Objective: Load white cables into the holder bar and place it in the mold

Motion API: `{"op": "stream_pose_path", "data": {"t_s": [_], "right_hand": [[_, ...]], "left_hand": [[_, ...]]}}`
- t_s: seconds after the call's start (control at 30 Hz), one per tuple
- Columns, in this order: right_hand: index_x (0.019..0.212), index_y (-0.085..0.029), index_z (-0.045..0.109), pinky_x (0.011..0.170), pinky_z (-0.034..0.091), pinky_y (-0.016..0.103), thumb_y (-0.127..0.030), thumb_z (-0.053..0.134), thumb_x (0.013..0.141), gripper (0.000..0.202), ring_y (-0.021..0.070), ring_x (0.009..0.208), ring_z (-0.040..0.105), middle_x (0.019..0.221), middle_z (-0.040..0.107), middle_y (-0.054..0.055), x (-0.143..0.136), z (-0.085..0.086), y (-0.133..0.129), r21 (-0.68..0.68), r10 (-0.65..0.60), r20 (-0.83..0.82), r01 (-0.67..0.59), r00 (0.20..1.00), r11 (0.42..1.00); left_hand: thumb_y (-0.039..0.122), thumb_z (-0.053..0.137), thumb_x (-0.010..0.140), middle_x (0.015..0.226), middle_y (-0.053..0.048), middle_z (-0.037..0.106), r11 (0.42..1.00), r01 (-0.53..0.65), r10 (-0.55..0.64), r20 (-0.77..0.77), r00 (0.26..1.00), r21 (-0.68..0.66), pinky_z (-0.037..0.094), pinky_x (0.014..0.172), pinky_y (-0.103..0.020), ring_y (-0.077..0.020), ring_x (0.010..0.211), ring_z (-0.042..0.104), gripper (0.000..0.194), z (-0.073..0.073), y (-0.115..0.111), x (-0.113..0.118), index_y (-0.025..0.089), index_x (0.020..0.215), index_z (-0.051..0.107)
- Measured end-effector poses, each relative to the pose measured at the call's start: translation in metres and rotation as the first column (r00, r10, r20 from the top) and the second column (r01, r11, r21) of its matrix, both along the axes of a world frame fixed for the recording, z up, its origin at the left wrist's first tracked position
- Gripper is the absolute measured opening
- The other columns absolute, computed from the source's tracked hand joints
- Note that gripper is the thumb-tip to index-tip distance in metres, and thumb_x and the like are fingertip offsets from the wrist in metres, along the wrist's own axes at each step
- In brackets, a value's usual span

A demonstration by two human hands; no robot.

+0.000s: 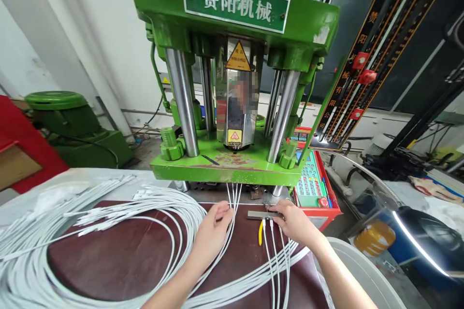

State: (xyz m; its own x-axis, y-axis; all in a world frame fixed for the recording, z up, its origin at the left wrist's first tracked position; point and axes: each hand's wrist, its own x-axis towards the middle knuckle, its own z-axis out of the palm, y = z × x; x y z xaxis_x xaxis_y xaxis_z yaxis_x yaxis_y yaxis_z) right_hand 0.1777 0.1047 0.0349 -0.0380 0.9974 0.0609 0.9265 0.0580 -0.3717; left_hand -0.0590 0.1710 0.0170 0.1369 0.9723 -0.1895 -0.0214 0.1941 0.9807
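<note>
White cables point(234, 198) are running from the brown mat point(119, 256) up under the green press point(232, 154), and the person is working at their near ends. Left hand point(214, 224) is resting on the cables just beside the press base, fingers curled loosely over them, pinning rather than gripping. Right hand point(292, 219) is lying at a metal bar point(261, 214), fingertips pinching down on cable ends point(271, 224) (whether any one end is truly held between finger and thumb cannot be told). Yellow-handled pliers point(260, 232) are lying untouched between the two hands.

Judgement: the step in hand is seating cable ends into the tooling under the press, a few cables at a time. The next move calls for each end being aligned squarely and both hands being clear of the base.

A large coil of further cables point(90, 222) is lying to the left, well apart; the red control panel point(313, 178) is standing to the right.
</note>
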Motion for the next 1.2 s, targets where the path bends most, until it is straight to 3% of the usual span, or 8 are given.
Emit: {"op": "stream_pose_path", "data": {"t_s": [0.1,0.2,0.3,0.4,0.5,0.77,0.93,1.2], "right_hand": [[0.113,-0.017,0.065,0.09,0.042,0.025,-0.02,0.049,0.087,0.03,0.0182,0.104,0.058,0.108,0.066,0.006,0.0,0.005,0.009,0.012,-0.055,-0.036,0.056,0.998,0.998],[0.11,-0.017,0.066,0.085,0.044,0.025,-0.022,0.046,0.09,0.029,0.0177,0.096,0.062,0.106,0.068,0.006,-0.019,0.01,0.029,0.026,-0.087,-0.036,0.088,0.996,0.996],[0.1,-0.02,0.07,0.082,0.044,0.027,-0.023,0.045,0.091,0.026,0.0197,0.096,0.062,0.1,0.069,0.006,-0.048,0.011,0.054,0.045,-0.074,0.0,0.074,0.997,0.996],[0.096,-0.016,0.07,0.078,0.044,0.033,-0.022,0.043,0.092,0.028,0.0254,0.093,0.063,0.093,0.07,0.011,-0.067,0.008,0.071,0.066,-0.11,0.058,0.106,0.992,0.992],[0.099,-0.015,0.069,0.08,0.043,0.035,-0.021,0.042,0.093,0.028,0.0271,0.094,0.062,0.093,0.069,0.013,-0.07,0.004,0.075,0.082,-0.137,0.091,0.13,0.986,0.988],[0.102,-0.017,0.066,0.084,0.042,0.032,-0.023,0.042,0.095,0.025,0.0237,0.098,0.059,0.099,0.066,0.008,-0.069,-0.01,0.067,0.134,-0.147,0.078,0.136,0.986,0.982],[0.1,-0.017,0.065,0.08,0.042,0.03,-0.024,0.043,0.094,0.024,0.0232,0.092,0.059,0.092,0.065,0.007,-0.073,-0.018,0.066,0.214,-0.088,0.018,0.082,0.996,0.973],[0.098,-0.018,0.065,0.077,0.042,0.03,-0.025,0.043,0.094,0.023,0.0229,0.089,0.059,0.09,0.065,0.006,-0.073,-0.018,0.066,0.198,-0.054,-0.021,0.057,0.998,0.979]], "left_hand": [[0.031,0.064,0.078,0.111,-0.012,0.062,0.993,-0.036,0.043,0.06,0.997,-0.109,0.041,0.096,-0.035,-0.022,0.104,0.058,0.033,-0.005,0.039,0.016,0.016,0.105,0.053],[0.03,0.048,0.089,0.089,-0.013,0.066,0.953,0.136,-0.084,0.196,0.977,-0.269,0.051,0.071,-0.035,-0.0196,0.074,0.064,0.021,-0.01,0.066,0.036,0.011,0.094,0.056],[0.029,0.043,0.093,0.072,-0.003,0.062,0.901,0.295,-0.186,0.331,0.925,-0.318,0.047,0.051,-0.025,-0.0107,0.053,0.055,0.023,-0.014,0.079,0.045,0.012,0.086,0.057],[0.034,0.049,0.092,0.065,0.005,0.053,0.898,0.32,-0.186,0.399,0.898,-0.301,0.037,0.04,-0.018,-0.0046,0.043,0.042,0.023,-0.019,0.082,0.041,0.013,0.084,0.056],[0.035,0.051,0.091,0.063,0.006,0.05,0.898,0.322,-0.169,0.44,0.882,-0.301,0.034,0.038,-0.016,-0.0036,0.042,0.039,0.023,-0.025,0.084,0.037,0.013,0.085,0.056],[0.035,0.052,0.09,0.07,0.003,0.055,0.869,0.345,-0.148,0.479,0.865,-0.354,0.041,0.042,-0.018,-0.0053,0.048,0.047,0.023,-0.037,0.096,0.046,0.013,0.09,0.058],[0.036,0.052,0.091,0.066,0.005,0.053,0.876,0.324,-0.132,0.468,0.874,-0.357,0.037,0.04,-0.017,-0.0043,0.045,0.043,0.024,-0.038,0.094,0.046,0.013,0.088,0.057],[0.036,0.051,0.091,0.06,0.007,0.048,0.887,0.312,-0.135,0.453,0.881,-0.342,0.031,0.036,-0.016,-0.0029,0.04,0.036,0.025,-0.034,0.093,0.045,0.013,0.083,0.056]]}}
